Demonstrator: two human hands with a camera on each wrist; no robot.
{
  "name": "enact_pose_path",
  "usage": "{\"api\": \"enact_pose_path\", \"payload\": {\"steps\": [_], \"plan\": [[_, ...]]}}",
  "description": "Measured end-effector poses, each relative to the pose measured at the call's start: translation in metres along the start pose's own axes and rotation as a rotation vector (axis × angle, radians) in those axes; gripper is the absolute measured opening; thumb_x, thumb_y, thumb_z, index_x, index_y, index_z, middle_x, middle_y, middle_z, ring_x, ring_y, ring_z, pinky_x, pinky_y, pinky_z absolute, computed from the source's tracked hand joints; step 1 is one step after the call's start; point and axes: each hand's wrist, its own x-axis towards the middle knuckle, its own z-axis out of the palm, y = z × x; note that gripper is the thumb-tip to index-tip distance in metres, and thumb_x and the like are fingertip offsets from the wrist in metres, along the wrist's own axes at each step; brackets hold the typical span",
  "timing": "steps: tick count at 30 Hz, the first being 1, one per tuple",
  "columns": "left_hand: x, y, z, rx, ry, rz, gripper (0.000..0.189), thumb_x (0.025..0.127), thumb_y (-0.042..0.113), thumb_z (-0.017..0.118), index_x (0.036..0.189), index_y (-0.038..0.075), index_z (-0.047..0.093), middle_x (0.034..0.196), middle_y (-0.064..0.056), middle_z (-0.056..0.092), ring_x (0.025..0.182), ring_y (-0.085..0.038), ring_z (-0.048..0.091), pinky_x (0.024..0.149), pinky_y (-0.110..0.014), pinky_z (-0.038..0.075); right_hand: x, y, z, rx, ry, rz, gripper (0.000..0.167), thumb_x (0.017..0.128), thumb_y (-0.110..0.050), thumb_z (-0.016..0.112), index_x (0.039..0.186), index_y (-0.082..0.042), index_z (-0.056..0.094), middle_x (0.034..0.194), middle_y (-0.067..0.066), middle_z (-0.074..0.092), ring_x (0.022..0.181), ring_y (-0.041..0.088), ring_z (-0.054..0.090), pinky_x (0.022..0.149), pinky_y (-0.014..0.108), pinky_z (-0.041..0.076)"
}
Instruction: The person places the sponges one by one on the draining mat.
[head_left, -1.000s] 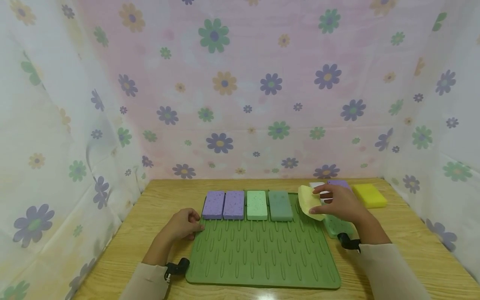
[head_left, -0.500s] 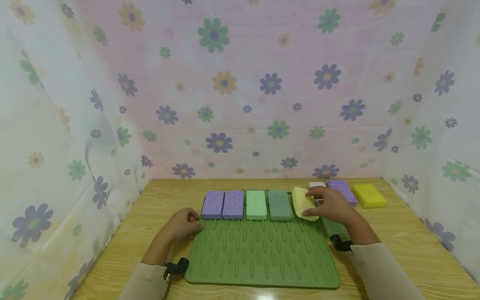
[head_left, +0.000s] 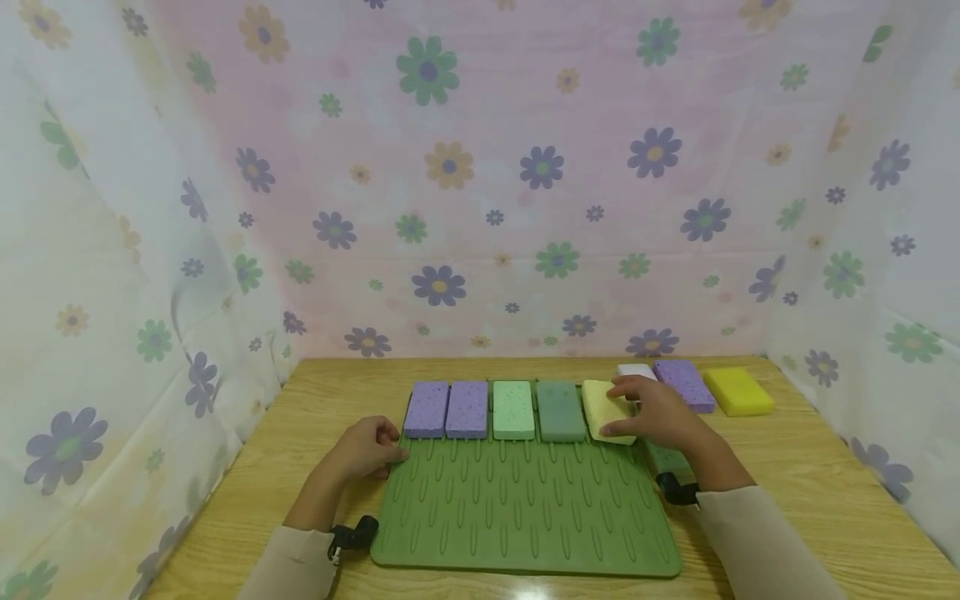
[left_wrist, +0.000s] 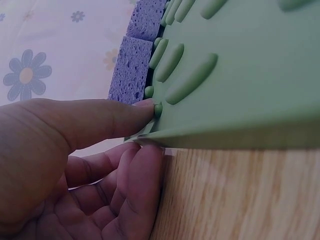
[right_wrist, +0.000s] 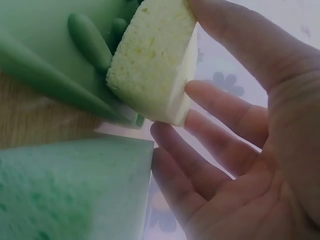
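Note:
A ribbed green silicone mat (head_left: pixel 525 508) lies on the wooden table. My left hand (head_left: pixel 367 450) pinches its left edge, thumb on top and curled fingers beneath, as the left wrist view shows. At the mat's far right corner my right hand (head_left: pixel 662 410) holds a pale yellow sponge (head_left: pixel 600 408) between thumb and fingers. In the right wrist view that sponge (right_wrist: pixel 155 60) is tilted over the mat's corner. Along the far edge sit two purple sponges (head_left: pixel 427 410), a light green sponge (head_left: pixel 513 410) and a grey-green sponge (head_left: pixel 560 412).
Right of the mat, partly behind my right hand and wrist, lies a green sponge (right_wrist: pixel 60 195). Farther back are a white sponge (head_left: pixel 636 372), a purple sponge (head_left: pixel 686 386) and a bright yellow sponge (head_left: pixel 738 392). Flowered cloth (head_left: pixel 480 167) surrounds the table (head_left: pixel 810 492).
My right hand has moved left and lowered the pale yellow sponge beside the grey-green one at the mat's far right corner. The left hand has stayed put on the mat's edge.

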Motion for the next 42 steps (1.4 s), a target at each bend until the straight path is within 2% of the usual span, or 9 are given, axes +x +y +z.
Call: {"api": "enact_pose_path", "payload": {"steps": [17,26,42], "plan": [[-0.0013,0.0001,-0.0003,0.005,0.003,-0.007,0.032,0.086,0.011,0.083,0.11,0.003,0.064,0.09,-0.01,0.059,0.074,-0.022,0.061,0.06,-0.034,0.06,0.0009,0.0016,0.0059,0.002,-0.025,0.013,0.079,0.078,-0.049,0.088,0.138,-0.003,0.064,0.16,0.022,0.042,0.136,0.048,0.052,0.102,0.06,0.052],[0.0025,-0.0053,0.0008,-0.001,-0.003,0.009,0.031,0.086,0.01,0.083,0.109,0.003,0.064,0.09,-0.01,0.059,0.07,-0.023,0.062,0.059,-0.034,0.059,-0.0007,-0.0024,0.0038,0.015,-0.034,0.018,0.077,0.08,-0.046,0.088,0.138,-0.002,0.063,0.16,0.024,0.04,0.139,0.05,0.047,0.102,0.062,0.051],[0.0023,-0.0043,0.0008,0.009,0.0,0.003,0.033,0.084,0.012,0.084,0.109,0.003,0.064,0.089,-0.01,0.06,0.071,-0.023,0.062,0.059,-0.034,0.059,-0.0008,-0.0028,0.0051,0.008,-0.057,0.018,0.079,0.083,-0.043,0.087,0.143,0.0,0.058,0.162,0.027,0.035,0.142,0.052,0.041,0.106,0.065,0.046]]}}
